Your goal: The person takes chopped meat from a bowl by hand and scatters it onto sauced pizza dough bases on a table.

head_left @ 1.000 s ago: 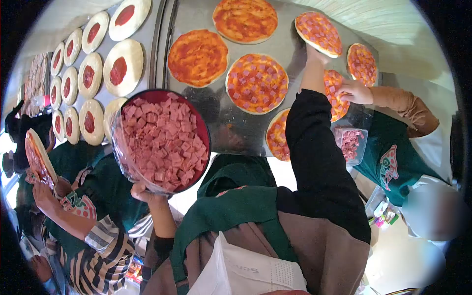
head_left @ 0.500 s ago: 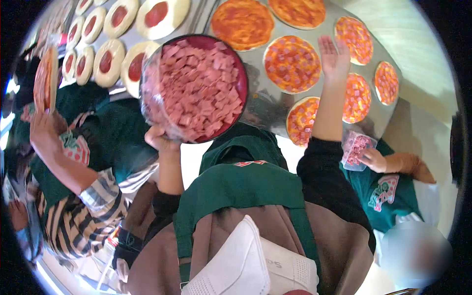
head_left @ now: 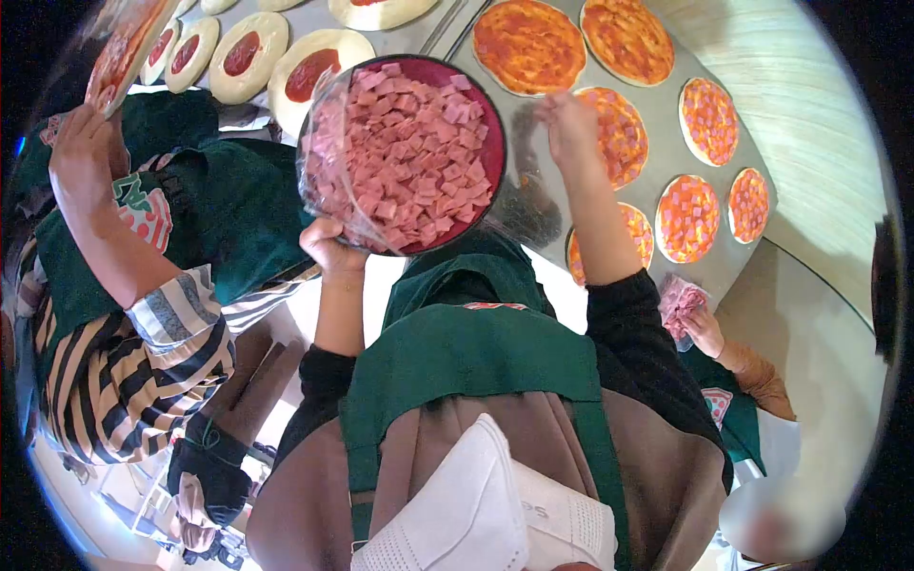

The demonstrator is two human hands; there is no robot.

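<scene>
My left hand (head_left: 333, 247) grips the lower left rim of a round dark red bowl (head_left: 493, 162) heaped with diced pink ham (head_left: 414, 157). Clear plastic film hangs over the bowl's left side. My right hand (head_left: 569, 124) is over the metal table (head_left: 533, 205), between the bowl and a ham-topped pizza (head_left: 619, 138). Its fingers look bent and are blurred, so whether they hold anything is hidden. Above it lies a sauced pizza (head_left: 528, 48) without ham, with another (head_left: 626, 40) beside it. My right forearm partly covers a lower ham-topped pizza (head_left: 636, 233).
More ham-topped pizzas (head_left: 687, 219) lie at the right. Dough rounds with sauce centres (head_left: 249, 57) lie at the upper left. A co-worker at the left holds up a pizza (head_left: 124, 57). At the right, another person's hand (head_left: 705, 331) is at a small container of ham (head_left: 681, 305).
My right hand has moved left from the ham-topped pizzas toward the bowl, and its spread fingers have bent. The bowl, still in my left hand, appears slightly higher and farther right in view.
</scene>
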